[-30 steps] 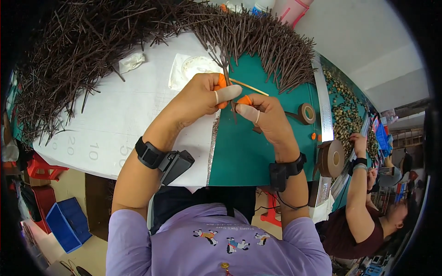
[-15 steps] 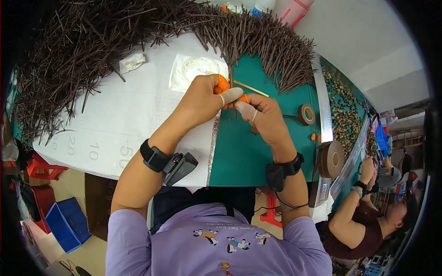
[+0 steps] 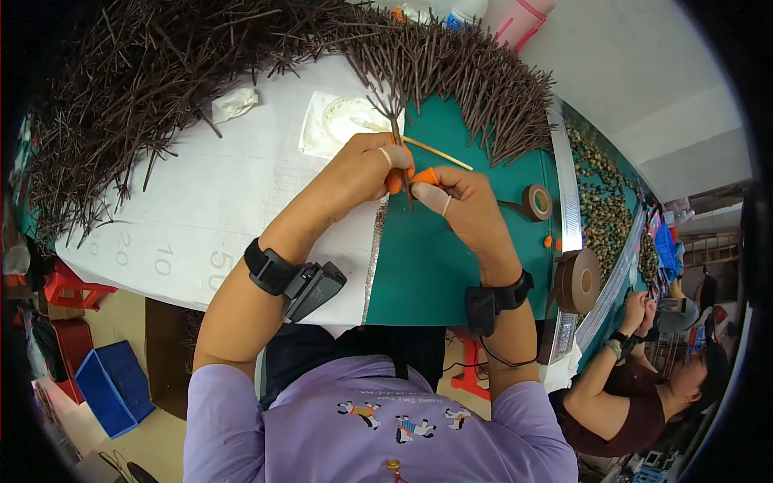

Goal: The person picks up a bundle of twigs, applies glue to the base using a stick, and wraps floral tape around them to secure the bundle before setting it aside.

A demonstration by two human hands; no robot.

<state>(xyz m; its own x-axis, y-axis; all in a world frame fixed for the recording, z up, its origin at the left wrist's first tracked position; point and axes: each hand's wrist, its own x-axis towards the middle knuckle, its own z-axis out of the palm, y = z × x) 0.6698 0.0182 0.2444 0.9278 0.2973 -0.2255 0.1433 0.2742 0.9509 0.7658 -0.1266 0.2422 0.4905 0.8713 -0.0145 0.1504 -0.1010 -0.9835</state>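
Nearest, at right, sits one big roll [image 3: 569, 282], then two orange bits [image 3: 547, 241]. Beyond, both hands are close together, clamped on one forked twig [image 3: 394, 121] over the table's middle: the right hand [image 3: 469, 205] pinches near its low end, the left hand [image 3: 366, 167] grips its stem. I'd judge that twig unfinished. One small roll [image 3: 530, 198] lies to their right. Farther: one stick [image 3: 440, 154], one white dish [image 3: 346, 113]. Farthest, a tangled heap [image 3: 145, 80] left, a neater row [image 3: 483, 88] right, twigs too many to count; which are done, I can't tell.
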